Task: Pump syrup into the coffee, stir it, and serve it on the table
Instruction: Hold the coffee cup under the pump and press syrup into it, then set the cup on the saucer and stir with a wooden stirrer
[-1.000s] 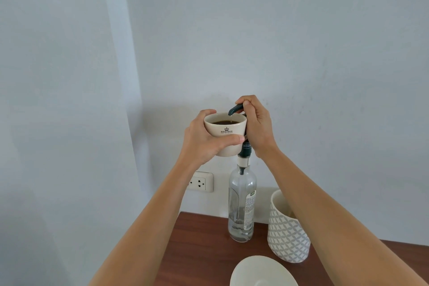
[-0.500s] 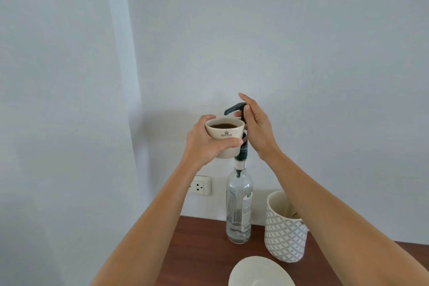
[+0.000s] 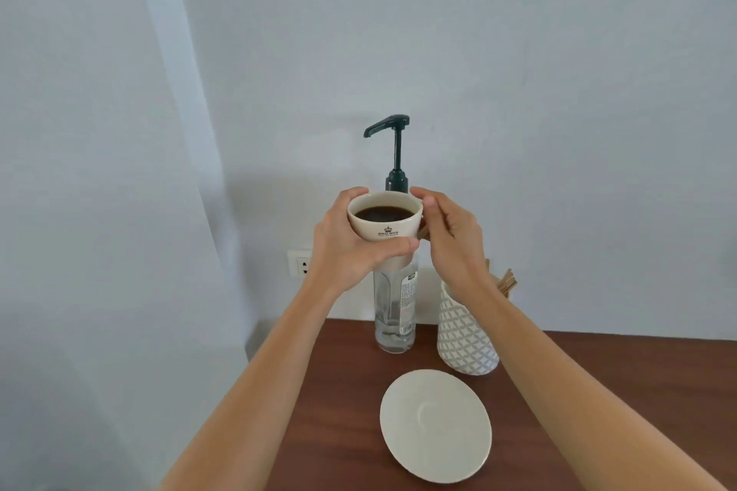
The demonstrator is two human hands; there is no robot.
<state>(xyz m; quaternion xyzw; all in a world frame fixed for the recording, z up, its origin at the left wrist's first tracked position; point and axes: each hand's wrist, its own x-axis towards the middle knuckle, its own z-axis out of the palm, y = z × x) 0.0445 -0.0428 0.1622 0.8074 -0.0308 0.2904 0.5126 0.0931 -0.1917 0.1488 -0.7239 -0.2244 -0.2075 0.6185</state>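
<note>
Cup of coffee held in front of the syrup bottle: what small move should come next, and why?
Probably lower the cup onto the saucer so a hand is free to stir. The left hand grips the cup in the air, the right hand rests at its handle side, the pump stands raised and untouched, and wooden sticks wait in the patterned holder.

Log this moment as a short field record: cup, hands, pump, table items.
cup: cream ceramic cup of black coffee, held in the air
left hand: wrapped around the cup
right hand: at the cup's handle side, off the pump
pump: dark green pump head raised, on clear glass syrup bottle
table: brown wooden table holding white saucer and patterned white stirrer holder
</note>
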